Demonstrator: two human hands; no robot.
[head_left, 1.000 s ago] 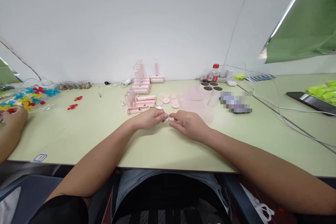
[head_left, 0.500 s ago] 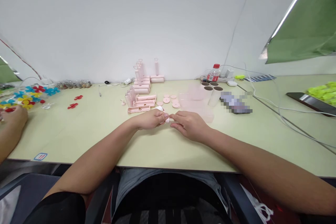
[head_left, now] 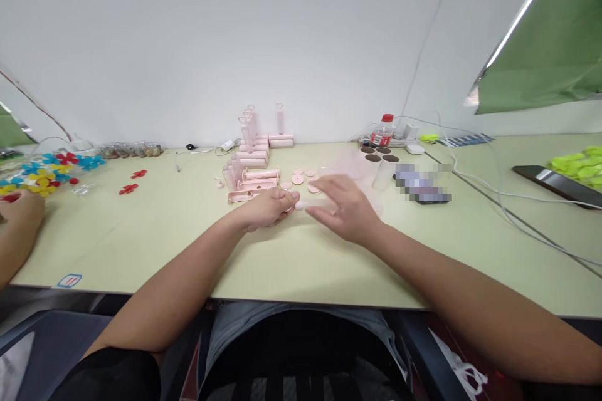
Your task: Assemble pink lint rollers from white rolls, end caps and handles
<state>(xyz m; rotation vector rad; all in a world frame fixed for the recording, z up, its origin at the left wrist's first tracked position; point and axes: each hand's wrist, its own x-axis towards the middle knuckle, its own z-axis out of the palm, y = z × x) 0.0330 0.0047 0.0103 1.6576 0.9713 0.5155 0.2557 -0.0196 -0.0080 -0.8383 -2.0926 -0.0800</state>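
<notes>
My left hand (head_left: 269, 209) is closed on a small white-pink piece (head_left: 300, 205), whose end sticks out past the fingertips; the rest is hidden in the fingers. To its right, my right hand (head_left: 345, 208) has thumb and fingers spread apart around the space beside the piece, slightly blurred, with nothing clearly in its grasp. Behind my left hand lie pink trays (head_left: 258, 184), with clear tubes (head_left: 231, 175) upright at their left. Pink discs (head_left: 298, 179) rest beyond the fingertips, and translucent pink sheets or boxes (head_left: 350, 169) lie behind my right hand.
Pink stands with upright tubes (head_left: 281, 119) are by the wall. Clear cylinders (head_left: 384, 174), a red-capped bottle (head_left: 382, 131), a blurred-out phone (head_left: 421, 185) and cables are right. At left, another person's hand (head_left: 22, 213) is near colourful flowers (head_left: 44, 177); red flowers (head_left: 128, 189) lie nearer.
My right hand has opened and moved slightly up and right, away from the piece. My left hand has kept hold and shifted slightly left. The other person's hand has moved slightly left.
</notes>
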